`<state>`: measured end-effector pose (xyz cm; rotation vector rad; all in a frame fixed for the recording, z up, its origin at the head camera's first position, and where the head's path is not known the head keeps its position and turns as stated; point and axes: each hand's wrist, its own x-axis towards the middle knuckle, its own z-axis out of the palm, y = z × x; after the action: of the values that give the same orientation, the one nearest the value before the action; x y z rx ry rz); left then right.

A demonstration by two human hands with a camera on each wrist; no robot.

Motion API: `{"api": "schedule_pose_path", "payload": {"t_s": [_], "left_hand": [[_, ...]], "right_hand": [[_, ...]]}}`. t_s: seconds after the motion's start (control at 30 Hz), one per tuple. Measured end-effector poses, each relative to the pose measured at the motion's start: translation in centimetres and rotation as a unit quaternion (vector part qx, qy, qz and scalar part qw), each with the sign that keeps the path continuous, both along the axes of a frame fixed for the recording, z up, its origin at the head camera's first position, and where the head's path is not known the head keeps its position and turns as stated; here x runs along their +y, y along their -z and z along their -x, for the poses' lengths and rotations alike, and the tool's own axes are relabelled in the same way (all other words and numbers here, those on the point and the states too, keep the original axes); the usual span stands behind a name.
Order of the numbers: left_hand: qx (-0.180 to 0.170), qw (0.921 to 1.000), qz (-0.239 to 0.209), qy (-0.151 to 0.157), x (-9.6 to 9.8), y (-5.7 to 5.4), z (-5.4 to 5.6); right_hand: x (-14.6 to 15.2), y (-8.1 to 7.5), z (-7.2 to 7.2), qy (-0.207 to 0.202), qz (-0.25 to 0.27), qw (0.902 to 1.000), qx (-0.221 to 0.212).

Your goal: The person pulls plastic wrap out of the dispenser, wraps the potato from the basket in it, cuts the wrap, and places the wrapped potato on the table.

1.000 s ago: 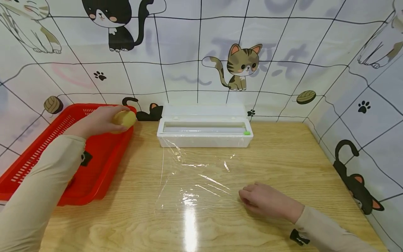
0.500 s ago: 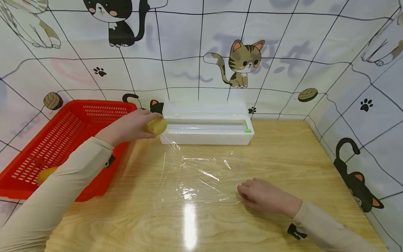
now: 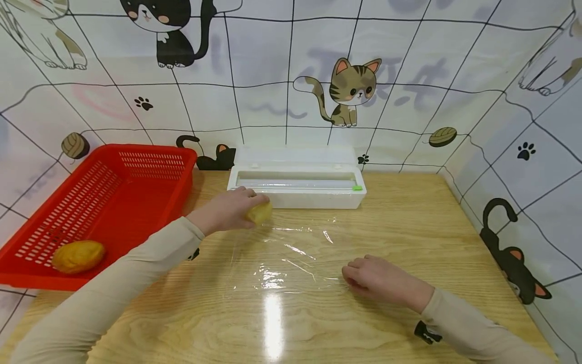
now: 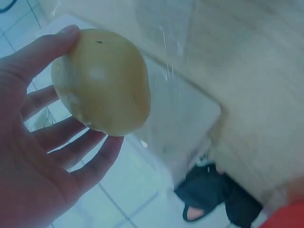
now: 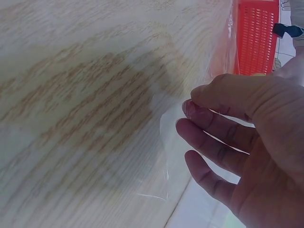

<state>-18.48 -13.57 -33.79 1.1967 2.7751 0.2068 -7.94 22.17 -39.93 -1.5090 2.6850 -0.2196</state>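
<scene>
My left hand (image 3: 226, 211) holds a pale yellow potato (image 4: 102, 81), smooth with a small dark mark. The thumb and fingers are bent around it. In the head view, the hand and potato (image 3: 261, 212) are just in front of the white cling film dispenser (image 3: 313, 200), above the film. A clear sheet of cling film (image 3: 291, 247) stretches forward from the dispenser. My right hand (image 3: 386, 283) pinches the film's near right edge. In the right wrist view, film shows at the tips of the thumb and forefinger (image 5: 202, 92).
On the left stands a red slotted basket (image 3: 154, 189) with a deeper yellow, lumpy oval thing (image 3: 79, 256) inside. A cat-printed covering (image 3: 254, 108) rises behind the wooden table (image 3: 409, 222) and at its sides.
My left hand has carried the potato out from over the basket, rightward and nearer, to the film in front of the dispenser. The right hand has hardly moved.
</scene>
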Motion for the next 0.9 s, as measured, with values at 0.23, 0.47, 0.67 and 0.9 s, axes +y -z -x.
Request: {"api": "schedule_pose_path", "payload": {"t_s": [0.23, 0.47, 0.67, 0.9], "left_hand": [[-0.008, 0.9987, 0.005, 0.049, 3.1, 1.7, -1.0], [-0.004, 0.9947, -0.013, 0.102, 5.8, 2.7, -2.8], [0.005, 0.9937, 0.007, 0.111, 7.4, 3.3, -3.6], [0.010, 0.9927, 0.034, 0.115, 8.0, 4.2, -4.2]], "right_hand": [[-0.3, 0.0, 0.1, 0.000, -0.003, 1.0000, -0.006], [-0.4, 0.4, 0.1, -0.001, 0.002, 1.0000, -0.001], [-0.3, 0.4, 0.2, 0.000, 0.005, 1.0000, 0.006], [-0.1, 0.5, 0.0, -0.005, 0.006, 0.9999, 0.014]]}}
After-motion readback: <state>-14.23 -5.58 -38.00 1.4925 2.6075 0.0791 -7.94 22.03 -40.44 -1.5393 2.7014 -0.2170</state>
